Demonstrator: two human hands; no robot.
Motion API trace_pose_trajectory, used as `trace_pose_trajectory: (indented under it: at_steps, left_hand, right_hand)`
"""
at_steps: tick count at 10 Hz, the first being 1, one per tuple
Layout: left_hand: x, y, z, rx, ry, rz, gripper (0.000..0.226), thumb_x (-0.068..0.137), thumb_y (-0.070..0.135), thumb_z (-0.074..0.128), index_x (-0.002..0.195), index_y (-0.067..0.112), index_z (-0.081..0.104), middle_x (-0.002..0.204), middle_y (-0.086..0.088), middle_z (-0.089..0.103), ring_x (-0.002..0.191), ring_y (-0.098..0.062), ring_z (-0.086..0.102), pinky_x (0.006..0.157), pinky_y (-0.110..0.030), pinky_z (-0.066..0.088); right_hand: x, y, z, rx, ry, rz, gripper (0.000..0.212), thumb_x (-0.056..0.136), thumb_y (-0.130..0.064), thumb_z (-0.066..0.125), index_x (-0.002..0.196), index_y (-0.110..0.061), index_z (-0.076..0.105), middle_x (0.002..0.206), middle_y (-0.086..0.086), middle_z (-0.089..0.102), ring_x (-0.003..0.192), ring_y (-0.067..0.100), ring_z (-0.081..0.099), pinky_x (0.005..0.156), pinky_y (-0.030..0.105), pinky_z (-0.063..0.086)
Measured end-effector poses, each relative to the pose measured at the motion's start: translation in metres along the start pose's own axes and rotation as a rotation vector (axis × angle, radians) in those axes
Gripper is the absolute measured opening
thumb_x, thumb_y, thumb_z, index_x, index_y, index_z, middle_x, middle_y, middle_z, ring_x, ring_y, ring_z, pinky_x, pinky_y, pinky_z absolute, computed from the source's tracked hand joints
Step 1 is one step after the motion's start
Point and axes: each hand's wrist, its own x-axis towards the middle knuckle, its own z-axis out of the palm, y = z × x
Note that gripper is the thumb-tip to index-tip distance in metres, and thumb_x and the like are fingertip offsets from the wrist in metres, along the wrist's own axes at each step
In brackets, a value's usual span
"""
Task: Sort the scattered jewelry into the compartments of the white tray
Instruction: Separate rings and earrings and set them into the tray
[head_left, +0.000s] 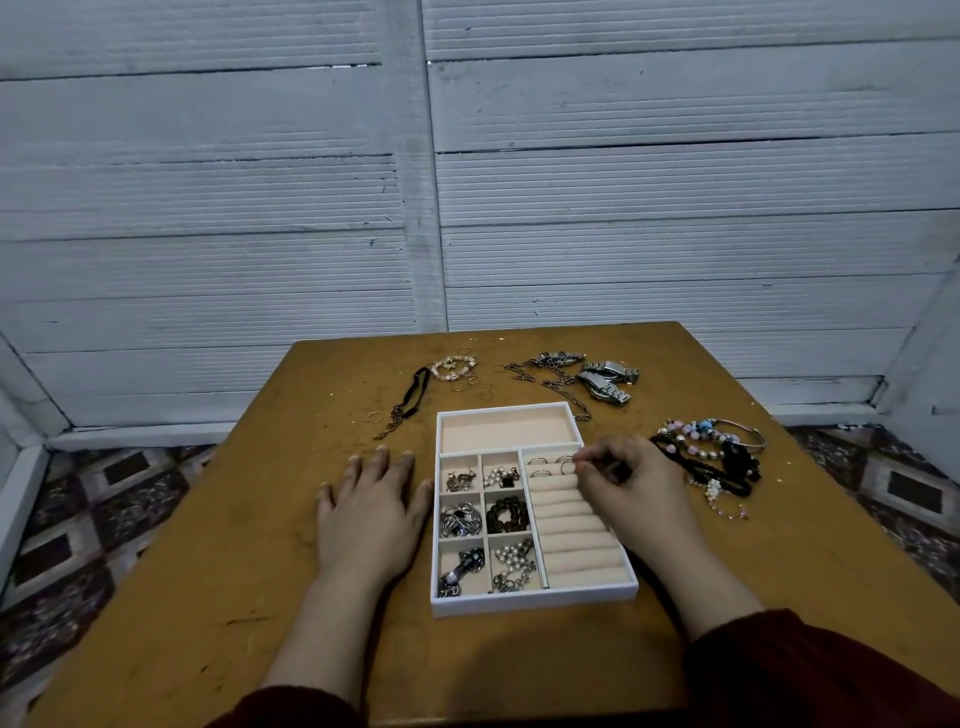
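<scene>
Through the head camera I see the white tray (535, 603) mid-table (249, 571), its six small compartments holding jewelry. My right hand (631, 486) keeps a narrow grip, pinching a ring (568, 467) at the ring rolls' far end. My left hand (371, 512) lies flat just beside the tray's left wall, with open tabletop further left. Watches (608, 382), a chain (550, 376) and loose rings (470, 382) lie beyond the tray. Beaded bracelets (711, 452) crowd the right edge.

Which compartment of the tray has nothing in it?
The long compartment at the far edge of the white tray; every other one holds jewelry.
</scene>
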Motion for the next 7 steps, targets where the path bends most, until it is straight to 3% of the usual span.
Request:
trace_pose_trajectory:
  at_steps: [2, 5, 7]
  left_hand:
    - [0.0001, -0.0005, 0.001, -0.001, 0.005, 0.002, 0.055, 0.096, 0.058, 0.025, 0.147, 0.038, 0.025, 0.159, 0.009, 0.016, 0.147, -0.017, 0.008, 0.117, -0.048, 0.007]
    - [0.0, -0.0006, 0.0004, -0.001, 0.01, 0.001, 0.054, 0.096, 0.057, 0.026, 0.147, 0.038, 0.026, 0.159, 0.009, 0.016, 0.147, -0.017, 0.009, 0.117, -0.048, 0.007]
    - [-0.0001, -0.0003, 0.0001, -0.003, 0.009, 0.003, 0.055, 0.096, 0.057, 0.026, 0.147, 0.038, 0.026, 0.159, 0.009, 0.017, 0.147, -0.017, 0.009, 0.117, -0.049, 0.008]
  right_hand:
    - [-0.0024, -0.0014, 0.0008, -0.016, 0.011, -0.019, 0.018, 0.079, -0.016, 0.068, 0.07, -0.032, 0.067, 0.087, -0.001, 0.059, 0.072, 0.011, 0.058, 0.067, 0.029, 0.05]
    - [0.0009, 0.0009, 0.0008, 0.081, -0.009, 0.073, 0.003, 0.083, -0.022, 0.067, 0.081, -0.023, 0.068, 0.085, -0.002, 0.065, 0.076, 0.012, 0.061, 0.069, 0.03, 0.051]
    - [0.0035, -0.0023, 0.0023, 0.097, -0.032, 0.158, 0.016, 0.078, -0.033, 0.074, 0.085, -0.023, 0.063, 0.08, -0.001, 0.067, 0.074, 0.016, 0.065, 0.068, 0.036, 0.054]
